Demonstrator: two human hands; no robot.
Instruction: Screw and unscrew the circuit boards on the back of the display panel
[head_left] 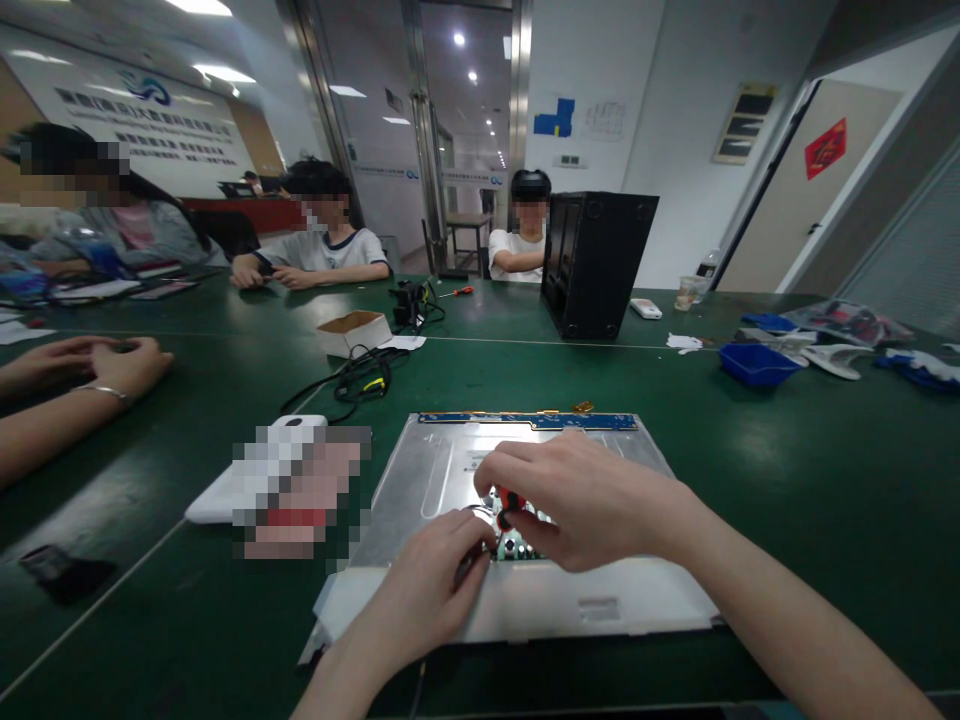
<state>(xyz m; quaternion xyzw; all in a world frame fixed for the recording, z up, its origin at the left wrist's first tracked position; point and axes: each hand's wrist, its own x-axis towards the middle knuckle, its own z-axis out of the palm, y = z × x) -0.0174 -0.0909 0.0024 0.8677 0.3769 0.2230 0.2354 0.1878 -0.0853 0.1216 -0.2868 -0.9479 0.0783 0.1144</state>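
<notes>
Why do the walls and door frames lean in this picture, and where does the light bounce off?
In the head view, the wide lens bends straight lines near the edges, so the door frames lean. Ceiling lights leave pale glare on the green table and on the metal panel under the left hand and right hand. Faces and one spot beside the panel are pixelated squares.

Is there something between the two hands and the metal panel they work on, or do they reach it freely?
Nothing visible stands in the way. The left hand and the right hand are both already over the middle of the metal panel, meeting at a small red-handled tool. The black cables and the white box lie farther back on the table.
</notes>
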